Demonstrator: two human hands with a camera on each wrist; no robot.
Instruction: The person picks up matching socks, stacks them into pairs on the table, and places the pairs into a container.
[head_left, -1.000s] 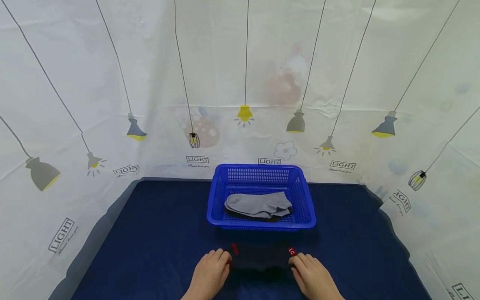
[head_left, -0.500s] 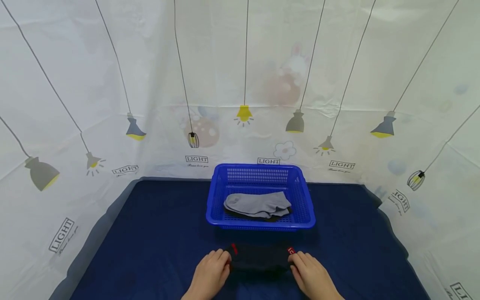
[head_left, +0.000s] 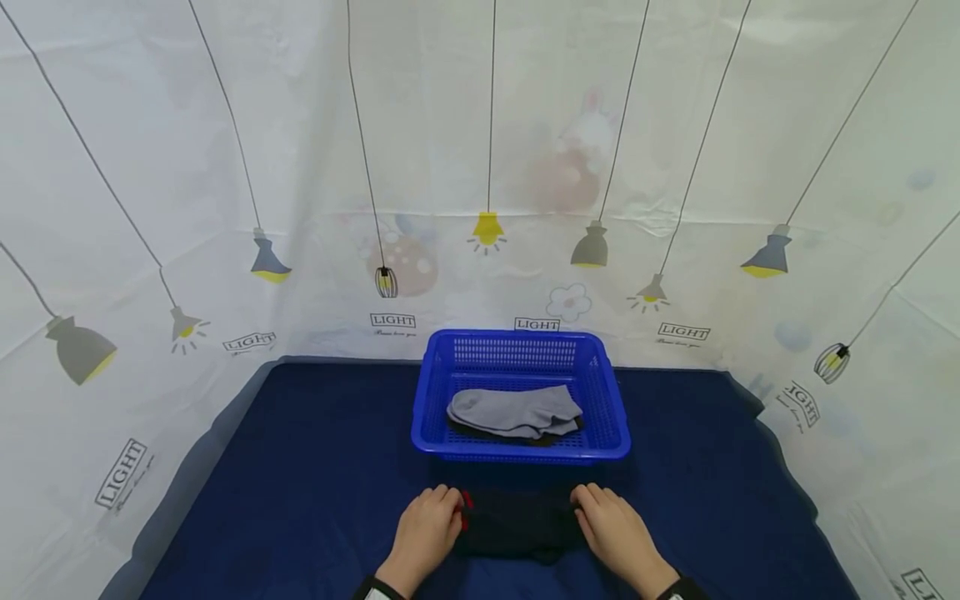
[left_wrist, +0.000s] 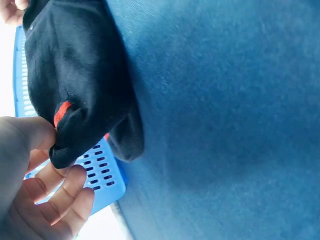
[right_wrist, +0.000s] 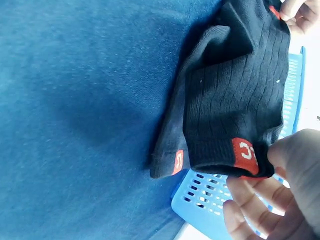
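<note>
In the head view a pair of black socks (head_left: 517,525) stretches between my two hands, in front of the basket. My left hand (head_left: 422,532) pinches the left end, beside red patches. At the right end, the thumb and fingers of my right hand (head_left: 618,533) pinch the upper edge. The right wrist view shows a ribbed cuff with a red label (right_wrist: 245,155) in white lettering; a second cuff (right_wrist: 167,162) hangs behind it. Seen from the left wrist, thumb and fingers grip a dark fold (left_wrist: 65,150) next to a red strip.
A blue plastic basket (head_left: 521,452) stands just beyond the socks, holding grey socks (head_left: 517,410) on top of darker ones. Dark blue cloth (head_left: 315,467) covers the table. A white sheet printed with lamps (head_left: 450,125) hangs around the back and sides.
Both hands have shifted slightly forward, bringing the wristbands into view. The socks have turned in the grip: the right label has gone from the head view, and a second red patch shows at left.
</note>
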